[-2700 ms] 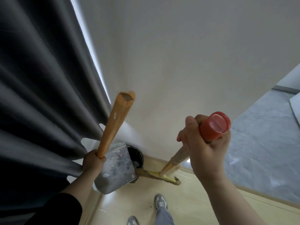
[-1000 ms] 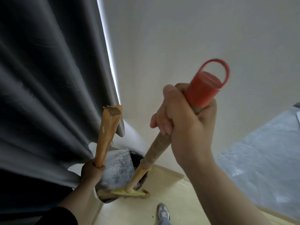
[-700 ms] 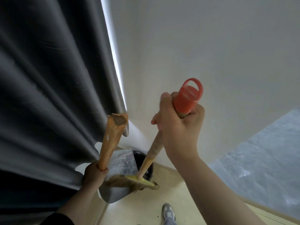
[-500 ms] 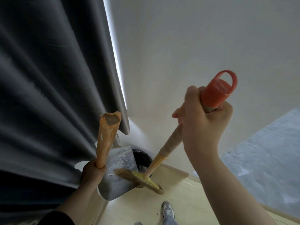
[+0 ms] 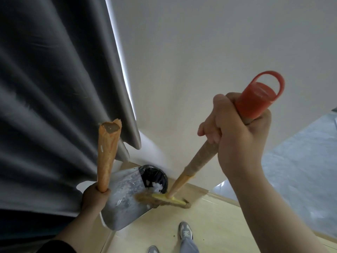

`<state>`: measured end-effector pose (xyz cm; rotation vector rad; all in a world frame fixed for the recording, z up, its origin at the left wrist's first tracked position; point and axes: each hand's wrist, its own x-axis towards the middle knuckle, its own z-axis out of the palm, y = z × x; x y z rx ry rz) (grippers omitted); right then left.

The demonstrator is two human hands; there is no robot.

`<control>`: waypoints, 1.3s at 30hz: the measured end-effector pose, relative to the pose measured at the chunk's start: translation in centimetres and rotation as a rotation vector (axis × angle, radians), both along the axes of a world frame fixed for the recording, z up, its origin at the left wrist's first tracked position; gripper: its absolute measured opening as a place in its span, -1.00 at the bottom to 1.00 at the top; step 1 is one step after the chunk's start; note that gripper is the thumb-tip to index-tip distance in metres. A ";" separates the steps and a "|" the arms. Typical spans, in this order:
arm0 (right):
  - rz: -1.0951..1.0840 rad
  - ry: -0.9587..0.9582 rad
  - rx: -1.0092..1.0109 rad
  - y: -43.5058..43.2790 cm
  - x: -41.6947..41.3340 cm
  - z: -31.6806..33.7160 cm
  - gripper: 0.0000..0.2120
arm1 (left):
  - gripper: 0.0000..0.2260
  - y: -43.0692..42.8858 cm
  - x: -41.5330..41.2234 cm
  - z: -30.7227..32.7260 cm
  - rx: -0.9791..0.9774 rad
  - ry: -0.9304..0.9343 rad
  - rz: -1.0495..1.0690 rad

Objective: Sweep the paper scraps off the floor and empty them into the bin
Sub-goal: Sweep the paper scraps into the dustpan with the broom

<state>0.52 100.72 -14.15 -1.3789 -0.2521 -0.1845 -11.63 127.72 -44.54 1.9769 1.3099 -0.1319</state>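
Emptying step: my left hand (image 5: 94,197) grips the tilted dustpan (image 5: 124,199); my right hand (image 5: 235,128) grips the broom (image 5: 164,199), brushing scraps (image 5: 157,187) into the bin (image 5: 155,177); next, clear remaining scraps.

No legible text, label, brand, number or sign appears anywhere in the view; the broom handle (image 5: 198,161), its red cap (image 5: 255,99), the dustpan (image 5: 124,201), the bin (image 5: 155,177) and the shoes (image 5: 185,232) carry no readable markings.

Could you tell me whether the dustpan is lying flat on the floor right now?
No, the left hand holds the dustpan raised and tipped toward the black bin.
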 end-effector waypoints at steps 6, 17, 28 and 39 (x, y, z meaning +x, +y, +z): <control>0.144 0.037 0.101 2.7 -0.5 0.3 -0.67 | -0.77 -0.5 -0.2 -0.4 0.007 0.022 -0.121; -0.174 -0.026 -0.014 4.1 -0.2 -2.2 -0.61 | -0.86 -0.7 -1.8 -1.3 0.103 0.222 -0.293; -0.217 -0.032 -0.049 1.2 0.1 -2.6 -0.62 | -0.88 -0.1 -2.4 -1.3 0.005 0.152 -0.074; -0.188 -0.068 -0.103 2.0 0.2 -4.4 -0.55 | -0.78 -1.3 -2.0 1.2 -0.017 0.069 0.080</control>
